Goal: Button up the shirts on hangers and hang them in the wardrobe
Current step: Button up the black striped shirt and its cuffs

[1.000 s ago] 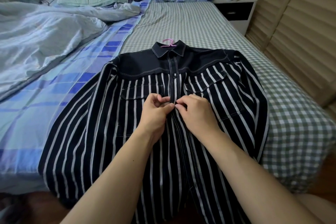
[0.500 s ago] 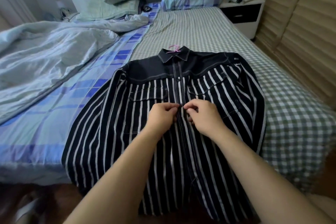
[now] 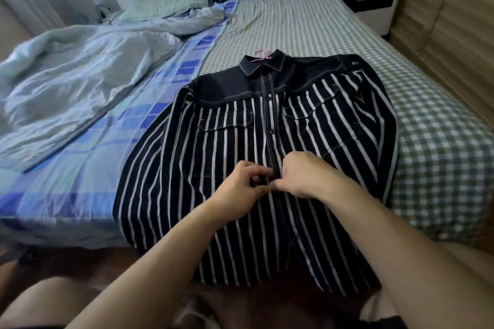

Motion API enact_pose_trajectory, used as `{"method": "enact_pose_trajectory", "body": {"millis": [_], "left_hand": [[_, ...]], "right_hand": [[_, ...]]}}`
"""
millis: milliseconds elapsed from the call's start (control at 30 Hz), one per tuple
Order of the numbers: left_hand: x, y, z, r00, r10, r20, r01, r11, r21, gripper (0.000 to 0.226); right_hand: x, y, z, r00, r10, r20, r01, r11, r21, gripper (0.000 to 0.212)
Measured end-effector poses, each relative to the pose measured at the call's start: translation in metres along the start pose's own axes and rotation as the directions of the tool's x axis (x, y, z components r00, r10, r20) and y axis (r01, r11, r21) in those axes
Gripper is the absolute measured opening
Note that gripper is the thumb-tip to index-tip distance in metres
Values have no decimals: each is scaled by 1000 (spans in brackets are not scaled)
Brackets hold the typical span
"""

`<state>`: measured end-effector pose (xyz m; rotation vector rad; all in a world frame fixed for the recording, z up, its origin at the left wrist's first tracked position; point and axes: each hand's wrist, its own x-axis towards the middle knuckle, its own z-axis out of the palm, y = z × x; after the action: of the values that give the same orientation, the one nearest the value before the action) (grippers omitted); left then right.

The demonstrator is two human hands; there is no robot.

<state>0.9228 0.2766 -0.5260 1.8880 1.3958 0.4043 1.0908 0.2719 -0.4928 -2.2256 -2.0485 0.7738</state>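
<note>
Both hands (image 3: 275,181) moved lower, pinching the shirt (image 3: 227,141) placket.

Soft dim daylight, slight motion blur throughout, wide-angle bending (strongest at edges)

bare checked sheet (image 3: 307,24) beyond shirt (image 3: 213,157)

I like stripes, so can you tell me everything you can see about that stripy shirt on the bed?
The stripy shirt is dark navy with white stripes, a plain dark yoke and collar, two flap chest pockets and dark buttons. It looks like thick cotton. It lies flat, front up, on the bed, its hem over the near edge. A pink hanger hook pokes from the collar. The upper buttons look closed. The left hand and right hand pinch its front strip.
</note>
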Motion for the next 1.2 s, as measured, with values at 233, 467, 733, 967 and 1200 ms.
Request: {"method": "enact_pose_trajectory", "body": {"millis": [233, 467, 733, 967, 1200], "left_hand": [[12, -7, -2, 997, 74, 1, -74, 996, 53, 40], [21, -1, 4, 982, 184, -32, -165, 936, 310, 17], [13, 5, 15, 960, 255, -116, -199, 911, 362, 15], [15, 12, 0, 964, 265, 26, -260, 916, 307, 6], [10, 17, 1, 993, -100, 64, 119, 859, -498, 10]], "right_hand": [[-10, -6, 33, 962, 6, -275, -20, 999, -50, 30], [-22, 26, 27, 982, 186, 0, -121, 639, 759, 14], [-10, 17, 19, 968, 219, 123, -228, 562, 795, 13], [-19, 14, 33, 966, 247, 81, -199, 504, 841, 23], [-25, 17, 29, 973, 216, 84, -121, 164, 979, 24]]}}
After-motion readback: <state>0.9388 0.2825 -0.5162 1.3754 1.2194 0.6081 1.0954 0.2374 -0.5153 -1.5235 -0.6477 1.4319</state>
